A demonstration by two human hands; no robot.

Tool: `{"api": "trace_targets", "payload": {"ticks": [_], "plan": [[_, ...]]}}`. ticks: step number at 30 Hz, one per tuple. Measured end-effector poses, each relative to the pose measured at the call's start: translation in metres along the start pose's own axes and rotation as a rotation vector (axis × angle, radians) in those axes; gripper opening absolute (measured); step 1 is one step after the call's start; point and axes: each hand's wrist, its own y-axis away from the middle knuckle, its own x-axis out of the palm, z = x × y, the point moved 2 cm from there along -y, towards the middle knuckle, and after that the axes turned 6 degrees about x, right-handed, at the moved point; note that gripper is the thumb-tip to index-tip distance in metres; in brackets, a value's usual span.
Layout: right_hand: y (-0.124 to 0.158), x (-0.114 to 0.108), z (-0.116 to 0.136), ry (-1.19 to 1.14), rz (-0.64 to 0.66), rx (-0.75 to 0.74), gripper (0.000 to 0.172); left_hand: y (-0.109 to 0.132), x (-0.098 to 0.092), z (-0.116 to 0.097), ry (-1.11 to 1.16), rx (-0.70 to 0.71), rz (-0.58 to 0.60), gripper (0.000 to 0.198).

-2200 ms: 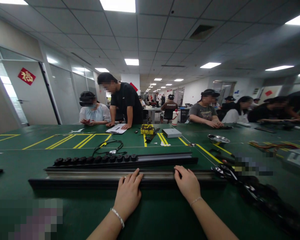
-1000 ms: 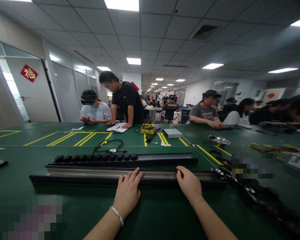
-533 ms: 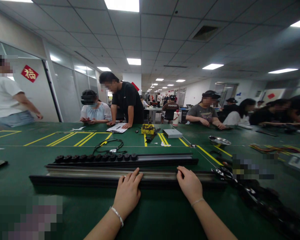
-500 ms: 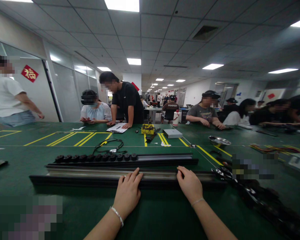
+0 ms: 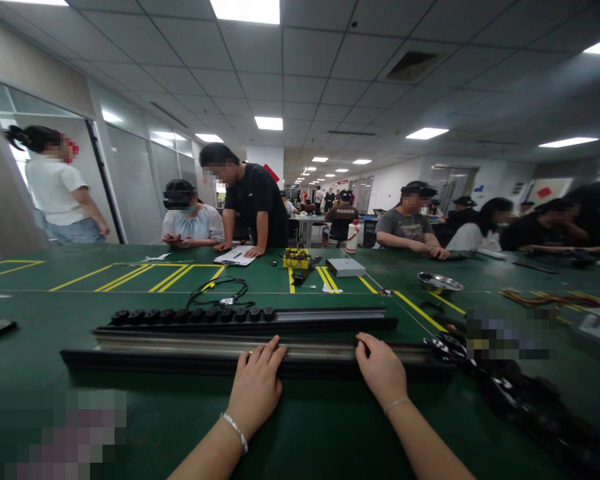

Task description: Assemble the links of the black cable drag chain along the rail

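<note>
left hand [image 5: 257, 390]: fingers lay flat, loosely spread on long black rail [image 5: 180, 360] | right hand [image 5: 383, 370]: fingers curled onto same rail, grip unclear | rail lay crosswise on green surface [image 5: 330, 430]

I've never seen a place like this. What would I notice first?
The left hand and the right hand rest on a long black rail lying across the near side of a huge green table. Just behind it sits a second rail with a row of black round knobs. People work along the far edge.
</note>
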Motion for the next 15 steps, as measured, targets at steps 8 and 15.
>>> {"api": "trace_targets", "payload": {"ticks": [8, 15], "plan": [[-0.001, 0.004, -0.003, -0.002, -0.026, -0.027, 0.035, 0.0, 0.002, 0.001, -0.011, 0.003, -0.002, 0.055], [-0.002, 0.009, -0.007, -0.012, -0.063, -0.057, 0.034, 0.0, 0.003, 0.001, -0.02, 0.004, 0.005, 0.054]]}}
